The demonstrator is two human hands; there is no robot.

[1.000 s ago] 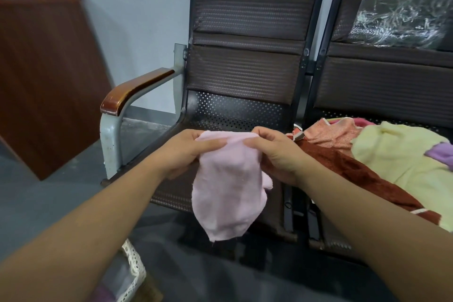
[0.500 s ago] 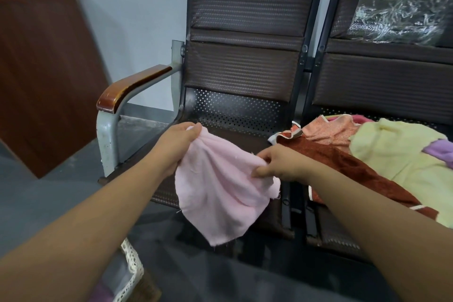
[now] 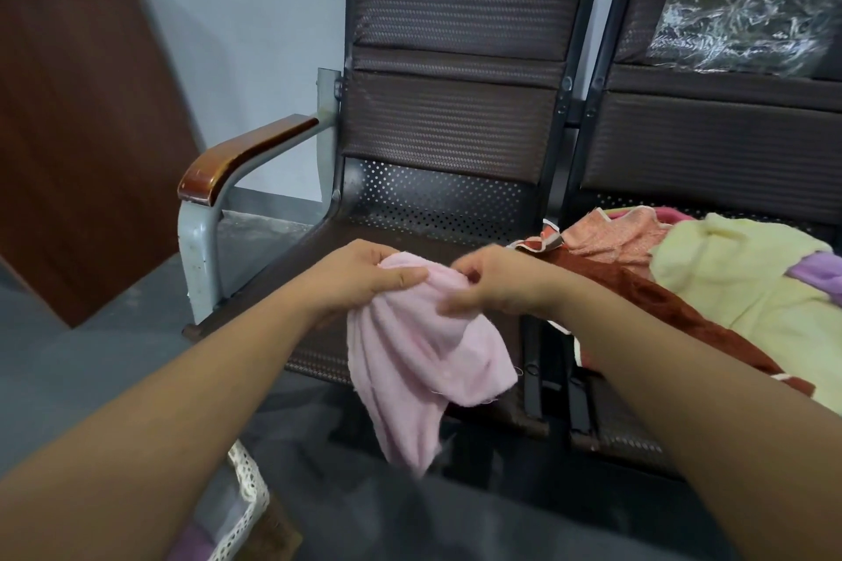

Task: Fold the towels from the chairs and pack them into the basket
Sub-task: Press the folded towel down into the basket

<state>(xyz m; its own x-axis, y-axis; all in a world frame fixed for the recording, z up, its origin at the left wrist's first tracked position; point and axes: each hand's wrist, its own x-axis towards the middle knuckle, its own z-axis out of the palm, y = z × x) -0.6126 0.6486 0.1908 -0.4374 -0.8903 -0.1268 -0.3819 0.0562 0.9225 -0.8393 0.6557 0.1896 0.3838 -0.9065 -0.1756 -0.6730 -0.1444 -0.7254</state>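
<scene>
A small pink towel (image 3: 419, 360) hangs in the air in front of the left chair seat (image 3: 319, 260). My left hand (image 3: 360, 273) grips its top edge on the left, and my right hand (image 3: 492, 287) pinches the same top edge just to the right, the two hands close together. The cloth droops below them in loose folds. On the right chair lies a heap of towels: a rust-brown one (image 3: 660, 310), a pale yellow one (image 3: 738, 287), an orange one (image 3: 615, 237) and a bit of purple (image 3: 820, 273). The basket's lace-trimmed rim (image 3: 246, 492) shows at the bottom left.
The left chair has a wooden armrest (image 3: 241, 159) on a grey metal post. A brown board (image 3: 82, 128) leans on the wall at the left. Crinkled clear plastic (image 3: 747, 14) covers the right chair's backrest. Dark floor lies below the seats.
My right hand has come up and left along the pink towel to its top edge, close to my left hand. The towel has bunched and hangs narrower and longer than half a second ago.
</scene>
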